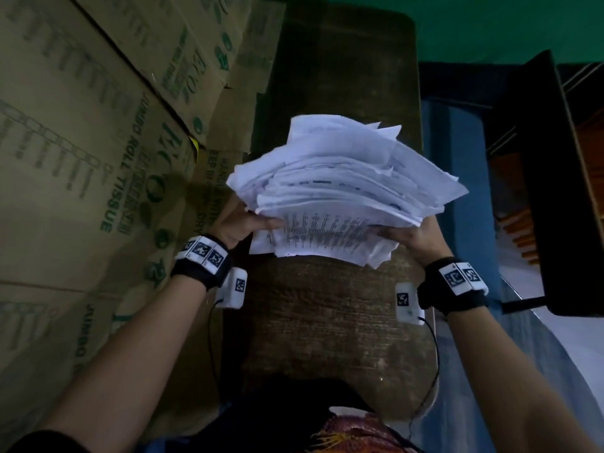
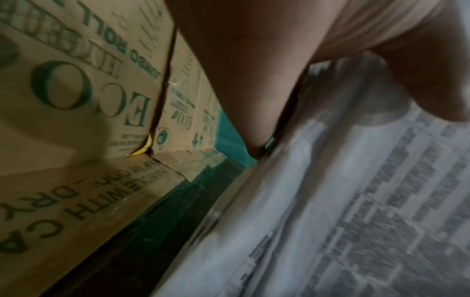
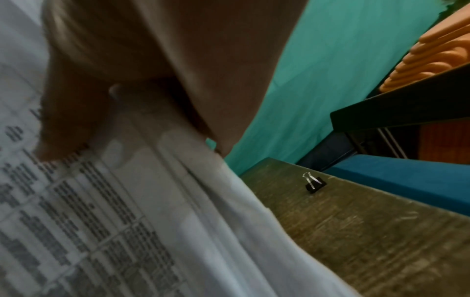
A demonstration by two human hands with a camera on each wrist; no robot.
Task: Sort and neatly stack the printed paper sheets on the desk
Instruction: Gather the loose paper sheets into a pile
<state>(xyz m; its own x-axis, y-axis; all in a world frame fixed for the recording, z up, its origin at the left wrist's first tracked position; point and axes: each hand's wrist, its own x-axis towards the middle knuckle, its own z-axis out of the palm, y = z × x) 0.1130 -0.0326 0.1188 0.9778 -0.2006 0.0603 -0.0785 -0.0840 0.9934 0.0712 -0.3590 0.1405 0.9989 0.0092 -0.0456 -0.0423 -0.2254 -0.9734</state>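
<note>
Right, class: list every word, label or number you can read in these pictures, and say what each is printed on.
"JUMBO ROLL TISSUE": brown cardboard boxes on the left.
"ECO": same boxes, green print.
"HANDLE WITH" and "DRY": lower box flap; the rest is cut off.
White printed paper sheets: rows of text, too blurred to read.
Wristband squares: coded patterns, not words.

The head camera looks down from above at both hands, the paper stack (image 1: 340, 188) and the brown tabletop (image 1: 333, 328). Each wrist camera sits very close, looking along its hand at the papers' printed side. All three views share the papers.
</note>
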